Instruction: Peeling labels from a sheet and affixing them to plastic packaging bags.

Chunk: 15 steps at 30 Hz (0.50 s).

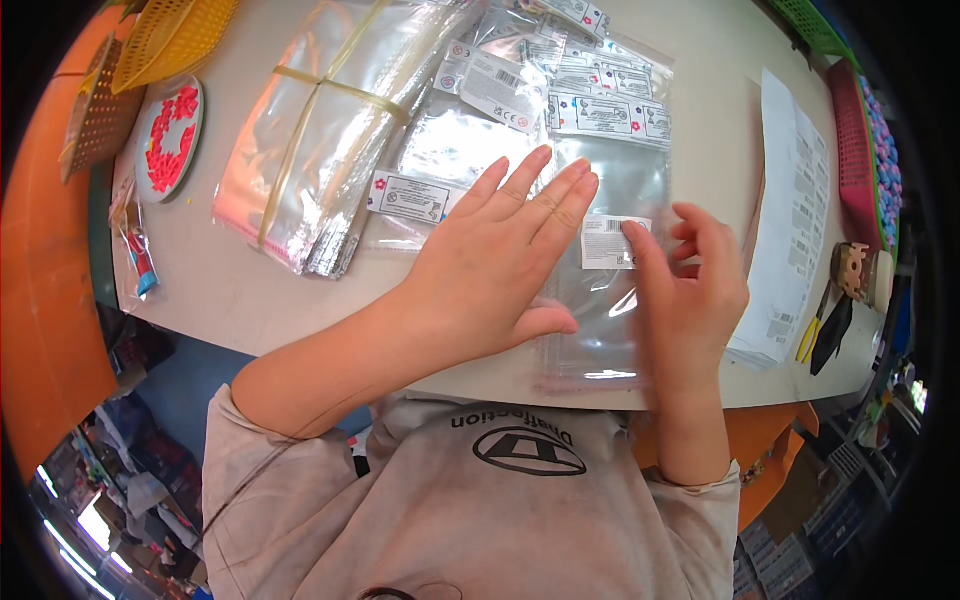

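Clear plastic bag [600, 300] lies under the flat, open left hand [500, 270] while the right hand [690, 290], holding nothing, presses a white label [610, 243] with fingertips; smoothing seems next.

Pale table [230, 290] above a cluttered blue floor [190, 390].

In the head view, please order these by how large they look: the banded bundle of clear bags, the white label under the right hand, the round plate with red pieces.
1. Bundle of clear bags, clearly largest.
2. Round plate.
3. White label, touched by the right hand.
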Tool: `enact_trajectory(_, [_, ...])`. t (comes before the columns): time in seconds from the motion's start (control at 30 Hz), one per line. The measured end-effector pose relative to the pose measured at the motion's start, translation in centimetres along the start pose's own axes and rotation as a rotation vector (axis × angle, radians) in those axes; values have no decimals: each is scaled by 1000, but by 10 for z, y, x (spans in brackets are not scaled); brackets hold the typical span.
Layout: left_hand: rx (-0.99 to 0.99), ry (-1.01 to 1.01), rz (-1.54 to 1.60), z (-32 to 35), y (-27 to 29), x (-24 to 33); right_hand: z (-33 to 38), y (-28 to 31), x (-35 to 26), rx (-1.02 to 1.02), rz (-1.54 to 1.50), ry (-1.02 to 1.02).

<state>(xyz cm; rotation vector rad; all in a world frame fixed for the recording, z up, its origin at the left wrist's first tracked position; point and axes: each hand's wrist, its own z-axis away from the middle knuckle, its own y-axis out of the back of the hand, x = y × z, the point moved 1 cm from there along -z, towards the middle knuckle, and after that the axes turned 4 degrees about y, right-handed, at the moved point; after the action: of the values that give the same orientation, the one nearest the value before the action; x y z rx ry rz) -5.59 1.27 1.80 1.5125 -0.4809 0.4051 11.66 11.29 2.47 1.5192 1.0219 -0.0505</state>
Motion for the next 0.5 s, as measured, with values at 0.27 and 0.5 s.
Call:
enact_trajectory(0.27, [3, -1, -16, 2, 0, -1, -4, 11, 3, 119, -17, -149])
enact_trajectory(0.5, [49, -9, -9, 1, -1, -2, 23, 6, 1, -563, 310, 462])
